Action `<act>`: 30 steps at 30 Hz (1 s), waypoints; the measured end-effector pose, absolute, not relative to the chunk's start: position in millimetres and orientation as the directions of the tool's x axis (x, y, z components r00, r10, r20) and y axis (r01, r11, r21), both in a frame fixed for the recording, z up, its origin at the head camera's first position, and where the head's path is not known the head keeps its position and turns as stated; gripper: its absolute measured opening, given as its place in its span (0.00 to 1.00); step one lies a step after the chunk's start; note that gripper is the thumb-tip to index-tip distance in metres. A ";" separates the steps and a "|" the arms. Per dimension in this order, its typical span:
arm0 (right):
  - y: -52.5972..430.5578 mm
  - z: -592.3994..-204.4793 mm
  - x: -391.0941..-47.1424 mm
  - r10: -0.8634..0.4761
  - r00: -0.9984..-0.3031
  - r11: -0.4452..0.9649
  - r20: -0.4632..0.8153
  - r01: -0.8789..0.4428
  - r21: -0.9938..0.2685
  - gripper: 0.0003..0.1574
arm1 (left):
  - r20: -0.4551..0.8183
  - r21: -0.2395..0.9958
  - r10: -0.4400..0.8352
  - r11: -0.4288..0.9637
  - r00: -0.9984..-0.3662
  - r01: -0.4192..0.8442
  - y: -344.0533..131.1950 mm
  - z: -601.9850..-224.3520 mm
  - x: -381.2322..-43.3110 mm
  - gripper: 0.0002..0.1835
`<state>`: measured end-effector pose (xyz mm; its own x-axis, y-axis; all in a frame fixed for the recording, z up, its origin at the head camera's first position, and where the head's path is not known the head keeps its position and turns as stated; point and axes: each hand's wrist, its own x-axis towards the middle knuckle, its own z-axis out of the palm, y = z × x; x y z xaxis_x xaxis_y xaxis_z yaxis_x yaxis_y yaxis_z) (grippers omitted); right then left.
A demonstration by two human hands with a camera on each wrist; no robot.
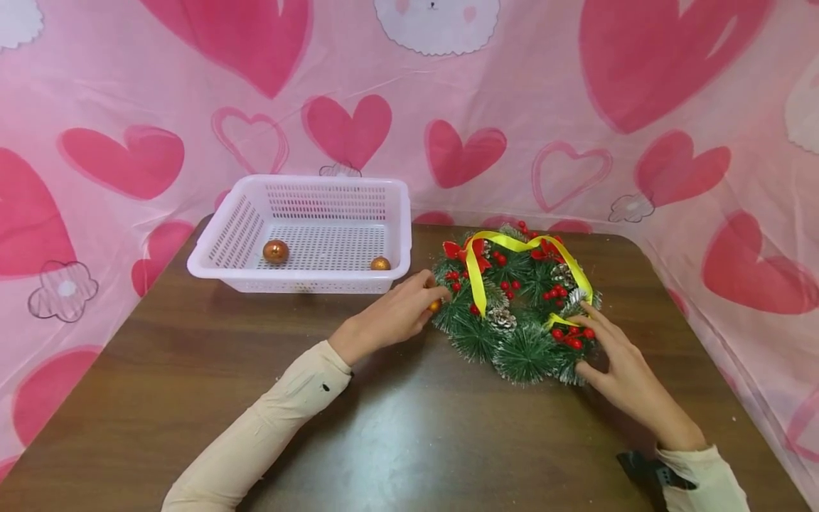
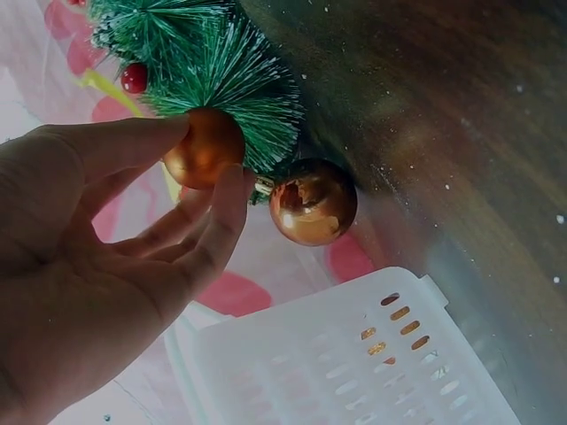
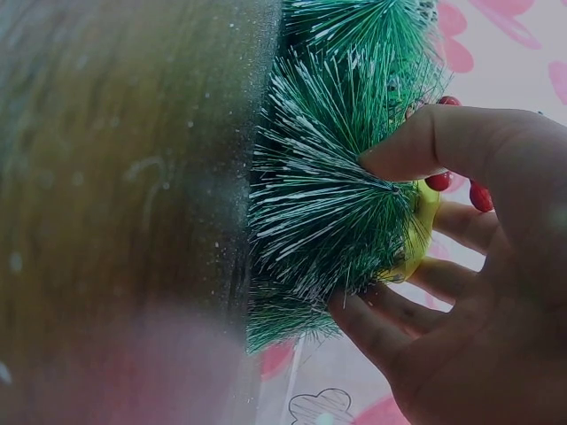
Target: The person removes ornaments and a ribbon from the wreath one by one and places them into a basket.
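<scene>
Wreath lies on the surface. Left fingers pinch matte orange ball at wreath's left edge; right fingers spread about its right. Best: steady that side, avoid tugging ball.

Head camera looks forward-down; wrist cameras close, sharing wreath.

Left grip pinching, sleeved forearms angled inward — right grip loosely spread
</scene>
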<state>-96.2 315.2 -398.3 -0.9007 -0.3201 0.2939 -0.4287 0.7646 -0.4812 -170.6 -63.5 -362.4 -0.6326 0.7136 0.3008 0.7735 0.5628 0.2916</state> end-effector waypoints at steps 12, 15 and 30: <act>316.5 -398.6 -96.5 -0.317 -0.901 0.764 0.297 -0.428 -0.483 0.46 | 0.278 0.314 0.734 0.541 -0.620 0.780 -62.0 -359.3 -169.8 0.19; 316.1 -397.9 -96.9 -0.314 -0.906 0.761 0.284 -0.418 -0.495 0.46 | 0.277 0.310 0.735 0.541 -0.618 0.782 -61.7 -358.5 -170.2 0.19; 314.6 -397.2 -96.9 -0.316 -0.902 0.768 0.294 -0.425 -0.479 0.46 | 0.286 0.332 0.734 0.528 -0.616 0.782 -59.2 -356.1 -169.7 0.20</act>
